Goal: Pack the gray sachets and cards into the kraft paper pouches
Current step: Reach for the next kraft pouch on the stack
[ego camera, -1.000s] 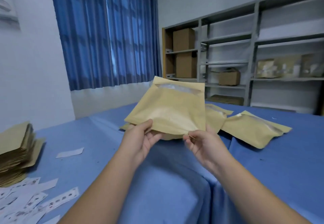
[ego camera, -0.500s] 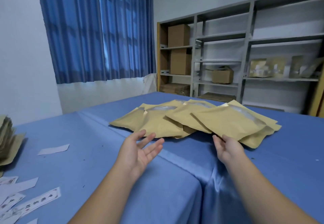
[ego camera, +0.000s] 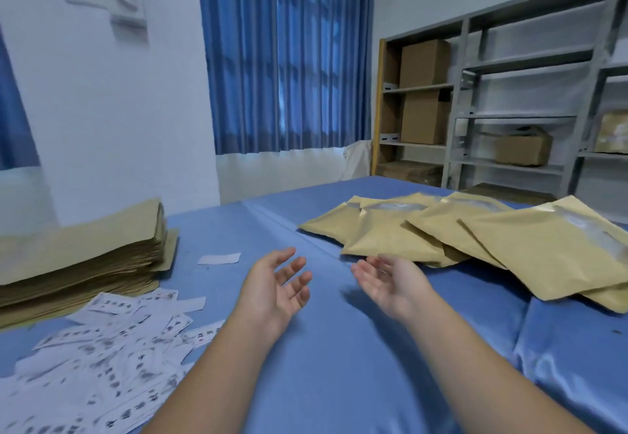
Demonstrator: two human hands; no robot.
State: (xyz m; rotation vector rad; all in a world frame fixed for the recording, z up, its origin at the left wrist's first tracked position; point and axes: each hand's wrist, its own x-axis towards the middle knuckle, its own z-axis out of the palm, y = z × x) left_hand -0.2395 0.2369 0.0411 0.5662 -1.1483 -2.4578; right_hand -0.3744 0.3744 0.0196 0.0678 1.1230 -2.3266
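Over the blue tablecloth (ego camera: 339,348) the left hand (ego camera: 275,284) and right hand (ego camera: 390,280) hover empty, fingers loosely spread, the left nearer the stack of flat kraft paper pouches (ego camera: 85,257) and scattered cards (ego camera: 112,342) to its left, bulging pouches (ego camera: 475,240) fanned just beyond the right.

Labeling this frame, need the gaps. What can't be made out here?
1. Contents of the spread pouches: head view, the opaque kraft paper hides them.
2. Print on the cards: head view, motion blur makes it unreadable.
3. Flat pouch stack: head view, cut off by the left edge, so the count is unclear.
4. Rightmost pouch: head view, cropped by the right edge.
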